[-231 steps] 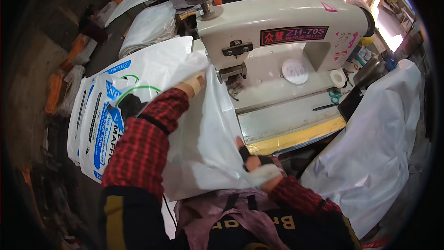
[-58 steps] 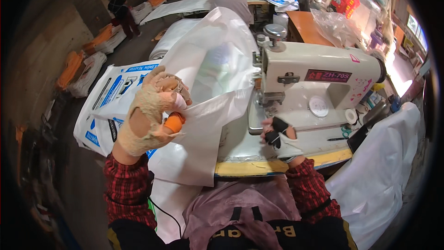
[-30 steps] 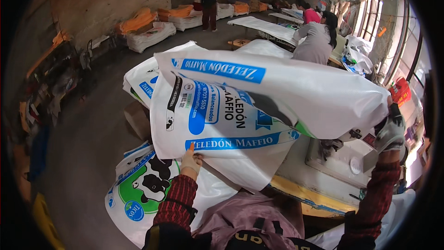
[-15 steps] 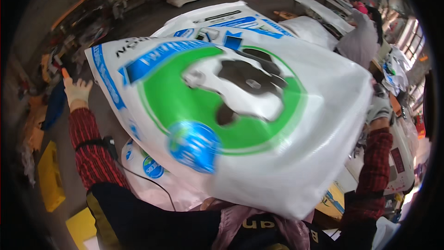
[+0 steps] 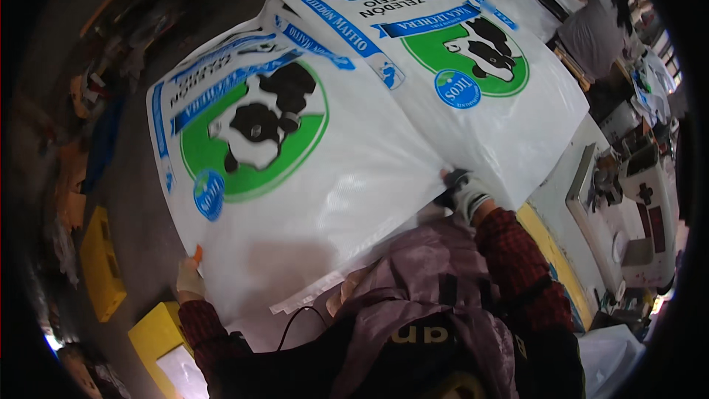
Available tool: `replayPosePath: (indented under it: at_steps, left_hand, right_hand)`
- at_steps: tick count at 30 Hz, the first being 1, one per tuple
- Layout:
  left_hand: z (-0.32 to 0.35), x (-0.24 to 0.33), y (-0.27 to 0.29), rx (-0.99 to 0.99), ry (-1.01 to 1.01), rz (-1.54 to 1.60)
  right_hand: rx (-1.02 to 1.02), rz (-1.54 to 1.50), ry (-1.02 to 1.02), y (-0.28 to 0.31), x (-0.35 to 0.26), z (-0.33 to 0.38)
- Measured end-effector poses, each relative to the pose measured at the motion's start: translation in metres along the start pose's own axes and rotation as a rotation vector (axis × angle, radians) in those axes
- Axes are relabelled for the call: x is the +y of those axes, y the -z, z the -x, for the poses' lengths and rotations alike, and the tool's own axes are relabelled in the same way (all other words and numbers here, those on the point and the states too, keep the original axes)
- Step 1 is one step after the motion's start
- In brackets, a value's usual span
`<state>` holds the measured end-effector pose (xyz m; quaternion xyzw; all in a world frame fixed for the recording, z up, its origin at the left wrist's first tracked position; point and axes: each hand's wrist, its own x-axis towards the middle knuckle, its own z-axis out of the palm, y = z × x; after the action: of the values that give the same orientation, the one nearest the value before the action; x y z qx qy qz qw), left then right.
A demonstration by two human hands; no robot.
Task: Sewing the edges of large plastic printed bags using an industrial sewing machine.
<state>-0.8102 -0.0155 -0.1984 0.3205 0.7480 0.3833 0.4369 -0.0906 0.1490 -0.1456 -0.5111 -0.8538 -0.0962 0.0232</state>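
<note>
One white sack [image 5: 310, 192] is spanning both hands: the right hand [image 5: 467, 196] is pinching its three-o'clock edge, the left hand [image 5: 190, 279] touching seven o'clock, its fingers' grip unclear.

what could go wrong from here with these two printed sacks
The left hand is just at the edge of the left sack, so that sack might slip or crease. The right hand is close to where it meets the right sack, so a pull could drag both.
</note>
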Motion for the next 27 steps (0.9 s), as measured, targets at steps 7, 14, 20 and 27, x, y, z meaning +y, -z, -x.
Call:
replayPosePath:
  at_steps: [7,14,20,27]
  left_hand:
    - [0.033,-0.024,-0.087,-0.147,-0.045,-0.625]
    - [0.016,-0.111,-0.049,-0.213,0.189,-0.921]
    - [0.047,-0.022,-0.15,0.289,0.611,-0.445]
    - [0.06,0.025,-0.196,0.601,0.14,-1.187]
  right_hand:
    - [-0.5,-0.924,-1.133,-0.068,0.002,0.034]
    - [-0.528,-0.551,-0.833,-0.156,0.007,0.038]
    - [-0.27,-0.328,-0.729,-0.19,0.007,0.068]
    - [-0.733,0.033,-0.318,-0.283,0.025,0.096]
